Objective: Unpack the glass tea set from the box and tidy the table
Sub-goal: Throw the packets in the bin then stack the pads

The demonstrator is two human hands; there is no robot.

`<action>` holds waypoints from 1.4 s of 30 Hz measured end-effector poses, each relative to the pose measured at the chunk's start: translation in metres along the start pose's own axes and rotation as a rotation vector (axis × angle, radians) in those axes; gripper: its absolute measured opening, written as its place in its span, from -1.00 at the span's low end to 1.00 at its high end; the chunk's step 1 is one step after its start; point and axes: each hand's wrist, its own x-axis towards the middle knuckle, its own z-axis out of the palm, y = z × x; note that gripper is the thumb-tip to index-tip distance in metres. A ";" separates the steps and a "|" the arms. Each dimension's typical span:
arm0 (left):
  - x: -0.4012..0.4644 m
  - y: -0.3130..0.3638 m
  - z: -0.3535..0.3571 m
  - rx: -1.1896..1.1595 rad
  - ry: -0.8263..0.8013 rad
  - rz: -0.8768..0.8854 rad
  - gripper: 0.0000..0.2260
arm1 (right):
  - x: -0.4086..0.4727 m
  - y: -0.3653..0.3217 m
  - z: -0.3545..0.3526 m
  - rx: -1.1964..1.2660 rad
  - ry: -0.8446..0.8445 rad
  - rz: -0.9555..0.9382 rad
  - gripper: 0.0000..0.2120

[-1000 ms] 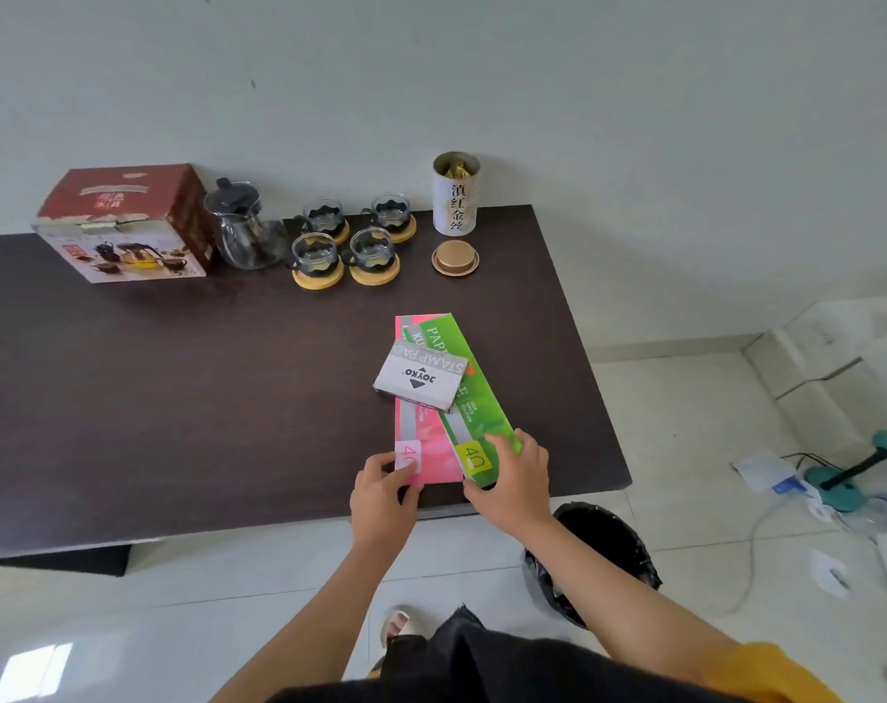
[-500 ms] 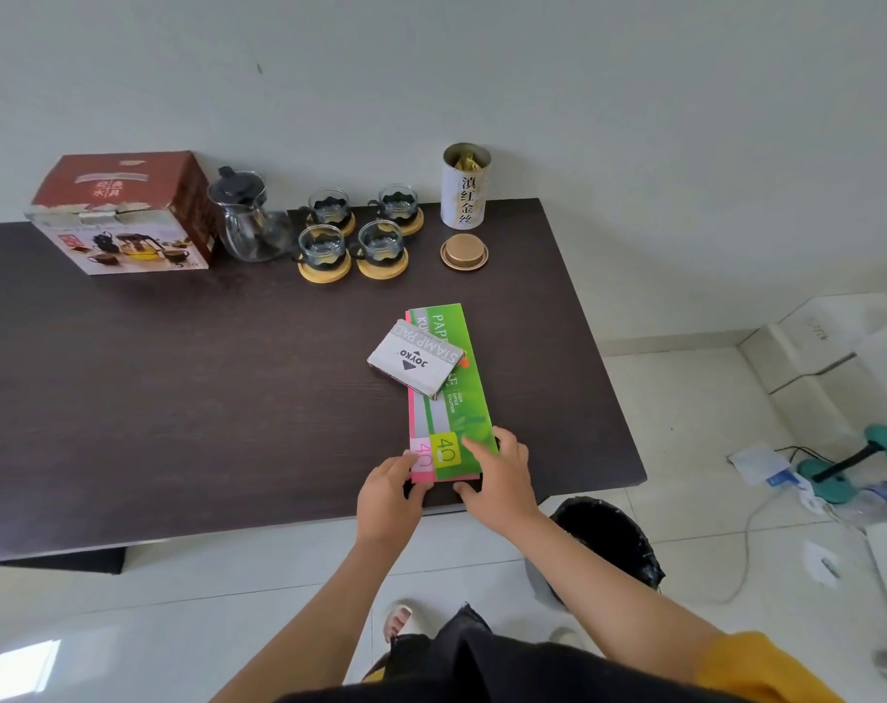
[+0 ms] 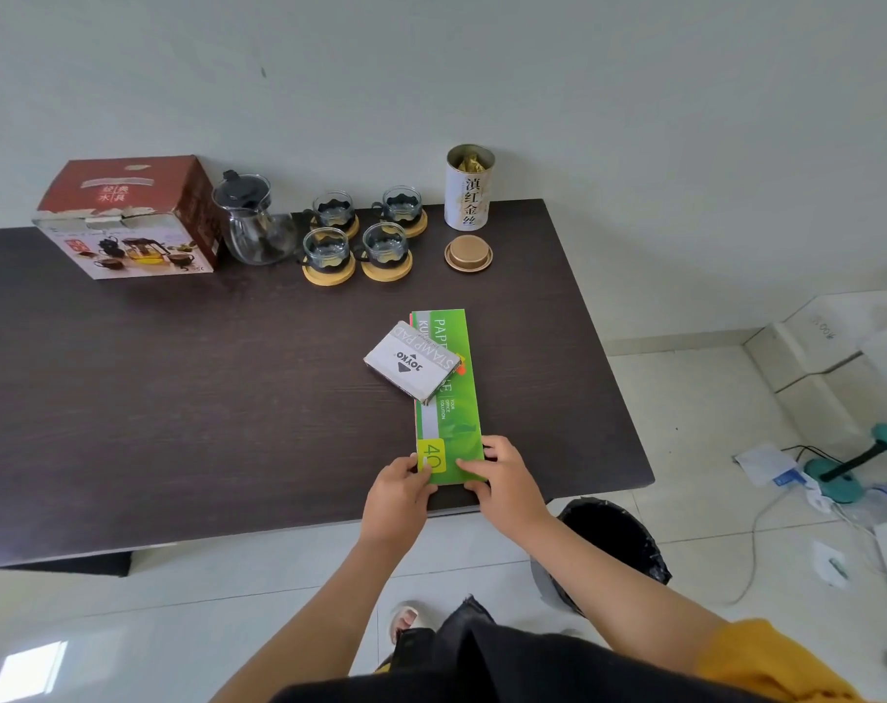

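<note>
Both bare forearms are reaching forward from the bottom of the view, converging toward each other. The person's left hand (image 3: pixel 398 492) is lying knuckles up, its fingers curling over the near left corner of the flat green paper packet (image 3: pixel 449 398) and pinching it. The person's right hand (image 3: pixel 502 479) is sitting just beside it, thumb pressing on top of the packet's near right corner, fingers wrapping its edge. A yellow sleeve (image 3: pixel 766 662) is covering the right upper arm.
</note>
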 end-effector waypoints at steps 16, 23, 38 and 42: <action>0.002 -0.006 0.001 -0.009 -0.043 0.004 -0.85 | -0.001 0.009 0.002 0.043 0.032 -0.073 -0.68; 0.005 -0.008 -0.003 -0.067 -0.031 0.002 -0.85 | 0.000 0.010 0.002 0.043 0.029 -0.059 -0.68; 0.044 -0.010 -0.041 -0.365 -0.065 -0.416 -0.31 | 0.035 -0.003 -0.026 0.340 0.079 0.264 -0.61; 0.079 -0.015 -0.048 -0.459 0.040 -0.591 -0.30 | 0.075 -0.006 -0.031 0.370 0.127 0.369 -0.57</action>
